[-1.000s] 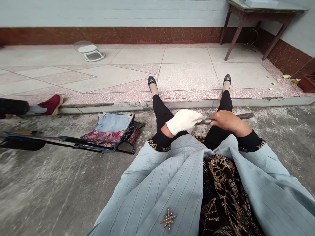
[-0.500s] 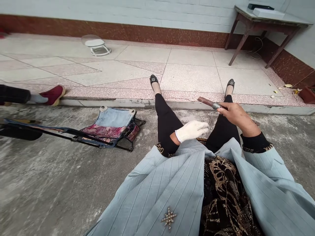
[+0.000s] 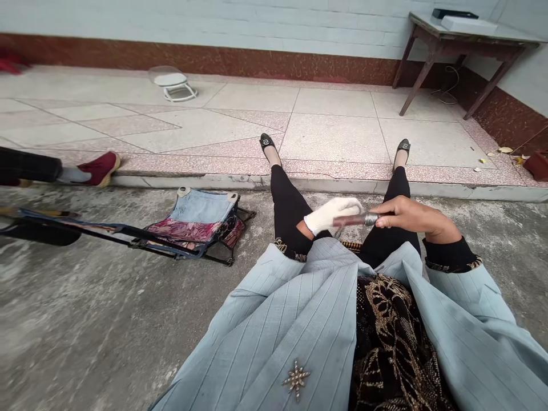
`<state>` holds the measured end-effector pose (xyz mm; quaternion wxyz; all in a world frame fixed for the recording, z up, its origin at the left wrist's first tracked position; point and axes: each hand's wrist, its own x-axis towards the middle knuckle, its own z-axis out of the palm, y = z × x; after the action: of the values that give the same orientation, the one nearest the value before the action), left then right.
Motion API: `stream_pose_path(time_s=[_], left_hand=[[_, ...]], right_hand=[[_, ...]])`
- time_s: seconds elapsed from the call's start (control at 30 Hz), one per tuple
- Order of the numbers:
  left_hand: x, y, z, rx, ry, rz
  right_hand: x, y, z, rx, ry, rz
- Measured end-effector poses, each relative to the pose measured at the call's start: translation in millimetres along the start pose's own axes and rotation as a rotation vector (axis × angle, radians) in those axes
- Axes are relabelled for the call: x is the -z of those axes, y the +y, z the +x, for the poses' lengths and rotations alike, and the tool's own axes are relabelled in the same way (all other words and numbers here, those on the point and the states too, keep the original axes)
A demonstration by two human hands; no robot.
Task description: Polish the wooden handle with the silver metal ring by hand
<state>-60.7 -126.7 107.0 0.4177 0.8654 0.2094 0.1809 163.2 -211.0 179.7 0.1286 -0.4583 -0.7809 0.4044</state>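
My right hand is closed around one end of a short brown stick. Silvery thin wire is wound in a band on the stick beside my fingertips. My left hand wears a white knitted glove, its fingers curled behind the stick's free end. A fine strand ran from the wound band to this glove a moment ago; now the glove and stick largely hide it. Both hands are above my lap, between my knees.
A folding chair with patchwork fabric is on the concrete to my left. Beyond it shows another person's red shoe. My feet rest on a raised tiled step. Further off are a white stool and a wooden table.
My right hand has turned the stick and brought it lower, so its free end now points left across the front of my gloved left hand. The left hand has risen slightly.
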Motion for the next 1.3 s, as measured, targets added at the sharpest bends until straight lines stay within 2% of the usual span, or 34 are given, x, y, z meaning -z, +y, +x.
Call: stream_pose_path(time_s=[0.03,0.1,0.17,0.27,0.37,0.53,0.63,0.73,0.8,0.87,0.93,0.97,1.03,1.17,1.3], left_hand=[[-9.5,-0.1,-0.7,0.023,0.018,-0.04],[-27.7,2.1,-3.3,0.036,-0.068,-0.088],[-40.6,5.3,-6.0,0.058,-0.095,-0.166],[-46.9,7.8,-8.3,0.03,-0.106,-0.174],[-42.1,7.9,-9.8,-0.023,-0.113,0.026],[-21.5,12.9,-13.7,-0.01,-0.086,0.538],[-3.9,16.9,-11.8,-0.045,-0.058,0.68],[7.1,15.3,-5.7,-0.132,-0.082,0.535],[5.5,11.1,-2.3,-0.177,-0.098,0.297],[-3.0,7.0,-1.4,-0.135,-0.058,0.063],[-14.3,5.3,-3.1,-0.017,0.001,-0.072],[-19.3,5.5,-4.4,0.012,-0.011,-0.115],[-25.7,8.0,-7.2,0.035,-0.047,-0.157],[-26.0,13.9,-9.5,0.051,-0.077,-0.143],[-27.7,11.9,-7.9,0.077,-0.056,-0.154]], right_hand=[[0.9,1.8,-1.6,-0.008,0.079,0.072],[1.8,8.0,-2.4,-0.047,0.252,0.176],[1.8,16.7,-0.2,-0.084,0.382,0.214],[0.0,29.8,6.4,-0.124,0.478,0.129],[-3.5,36.5,12.9,-0.179,0.507,-0.07],[-6.3,32.3,15.4,-0.324,0.366,-0.386],[-5.1,23.9,13.1,-0.317,0.125,-0.397],[-2.6,12.2,8.4,-0.166,-0.19,-0.229],[-0.3,5.6,3.8,-0.044,-0.265,-0.08],[2.2,2.9,-1.0,0.008,-0.14,0.059],[3.8,4.7,-4.0,-0.02,0.098,0.153],[3.9,6.9,-4.4,-0.05,0.201,0.181],[2.7,11.8,-2.8,-0.094,0.318,0.213],[-2.9,18.2,5.0,-0.11,0.396,0.256],[-5.5,20.6,10.5,-0.1,0.401,0.241]])
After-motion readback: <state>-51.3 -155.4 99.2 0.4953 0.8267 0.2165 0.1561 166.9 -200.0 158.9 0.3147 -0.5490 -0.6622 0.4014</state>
